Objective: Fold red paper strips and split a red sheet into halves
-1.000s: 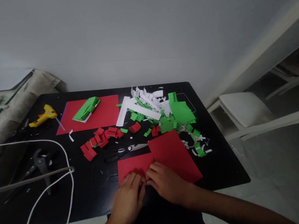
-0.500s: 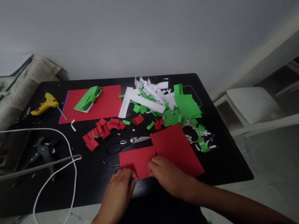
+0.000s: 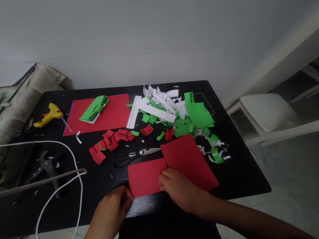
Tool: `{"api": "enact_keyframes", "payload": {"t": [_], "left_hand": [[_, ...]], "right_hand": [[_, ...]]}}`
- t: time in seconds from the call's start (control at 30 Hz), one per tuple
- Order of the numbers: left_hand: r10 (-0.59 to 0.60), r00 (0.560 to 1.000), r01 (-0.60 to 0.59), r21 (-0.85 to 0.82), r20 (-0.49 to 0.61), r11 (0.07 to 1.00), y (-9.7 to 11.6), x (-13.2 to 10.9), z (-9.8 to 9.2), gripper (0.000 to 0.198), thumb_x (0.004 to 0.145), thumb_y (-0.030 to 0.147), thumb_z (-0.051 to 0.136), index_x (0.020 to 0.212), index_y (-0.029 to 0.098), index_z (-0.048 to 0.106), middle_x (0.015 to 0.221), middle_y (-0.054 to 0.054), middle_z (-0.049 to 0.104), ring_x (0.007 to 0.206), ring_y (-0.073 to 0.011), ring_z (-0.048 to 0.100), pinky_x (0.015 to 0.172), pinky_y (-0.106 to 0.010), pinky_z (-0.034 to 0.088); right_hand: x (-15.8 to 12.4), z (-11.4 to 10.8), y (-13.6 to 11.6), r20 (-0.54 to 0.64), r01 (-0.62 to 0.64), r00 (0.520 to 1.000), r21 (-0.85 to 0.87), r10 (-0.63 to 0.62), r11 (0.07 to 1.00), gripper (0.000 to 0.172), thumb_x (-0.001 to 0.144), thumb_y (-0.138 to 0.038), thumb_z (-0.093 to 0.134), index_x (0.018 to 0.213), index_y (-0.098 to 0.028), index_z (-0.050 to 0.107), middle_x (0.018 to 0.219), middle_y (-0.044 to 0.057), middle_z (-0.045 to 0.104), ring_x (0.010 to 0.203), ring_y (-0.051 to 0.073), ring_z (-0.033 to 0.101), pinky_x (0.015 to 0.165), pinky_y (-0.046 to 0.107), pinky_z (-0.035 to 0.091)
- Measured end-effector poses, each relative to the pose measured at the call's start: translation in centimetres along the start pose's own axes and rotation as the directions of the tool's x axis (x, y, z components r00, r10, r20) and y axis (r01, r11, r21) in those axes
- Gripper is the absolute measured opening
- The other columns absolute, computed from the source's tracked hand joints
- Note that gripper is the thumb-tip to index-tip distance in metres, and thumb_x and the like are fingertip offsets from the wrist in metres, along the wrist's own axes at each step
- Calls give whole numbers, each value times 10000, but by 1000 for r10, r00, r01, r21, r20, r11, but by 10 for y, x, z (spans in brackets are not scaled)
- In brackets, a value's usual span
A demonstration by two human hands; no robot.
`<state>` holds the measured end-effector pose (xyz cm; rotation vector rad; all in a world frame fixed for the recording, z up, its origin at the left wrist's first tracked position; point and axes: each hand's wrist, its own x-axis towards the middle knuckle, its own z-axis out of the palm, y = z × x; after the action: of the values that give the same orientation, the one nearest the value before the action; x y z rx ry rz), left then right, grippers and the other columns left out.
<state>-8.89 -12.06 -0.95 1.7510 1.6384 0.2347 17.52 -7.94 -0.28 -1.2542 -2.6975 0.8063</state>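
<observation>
A small red sheet of paper [image 3: 147, 175] lies flat at the front of the black table. My left hand [image 3: 113, 206] is closed, thumb and fingers pinching that sheet's near left corner. At the sheet's near right side, my right hand [image 3: 177, 185] is also closed on its edge, with the fingertips partly hidden. Right beside it, and partly under my right hand, lies a larger red sheet [image 3: 191, 161]. Scissors [image 3: 140, 153] with black handles rest just beyond the small sheet, blades pointing right.
Folded red paper pieces [image 3: 110, 139] lie behind the scissors. White and green scraps [image 3: 161, 105] are heaped further back, near a tape roll [image 3: 204, 143]. A green bundle [image 3: 95, 109] sits on a red sheet. Leftward are a yellow glue gun [image 3: 50, 115], pliers [image 3: 48, 166] and a white cable [image 3: 74, 158].
My left hand has slid left along the sheet's near edge to its corner. My right hand stays at nearly the same spot. The view has tilted slightly.
</observation>
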Motion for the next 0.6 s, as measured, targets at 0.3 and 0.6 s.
{"api": "enact_keyframes", "payload": {"t": [0.3, 0.6], "left_hand": [[-44, 997, 48, -70, 62, 996, 1, -1, -17, 134, 874, 287, 532, 775, 220, 592, 682, 18, 655, 614, -153, 611, 608, -251, 421], [192, 978, -196, -48, -76, 979, 18, 6, 26, 266, 1015, 369, 496, 824, 219, 605, 798, -20, 654, 754, -198, 640, 718, -319, 457]], "right_hand": [[1, -1, -2, -13, -68, 998, 81, 69, 994, 193, 910, 13, 590, 867, -173, 619, 946, 61, 673, 879, 185, 606, 818, 312, 467], [21, 11, -29, 16, -128, 992, 180, 127, 975, 69, 982, -177, 609, 924, -170, 645, 948, 58, 697, 885, 188, 646, 777, 298, 452]]}}
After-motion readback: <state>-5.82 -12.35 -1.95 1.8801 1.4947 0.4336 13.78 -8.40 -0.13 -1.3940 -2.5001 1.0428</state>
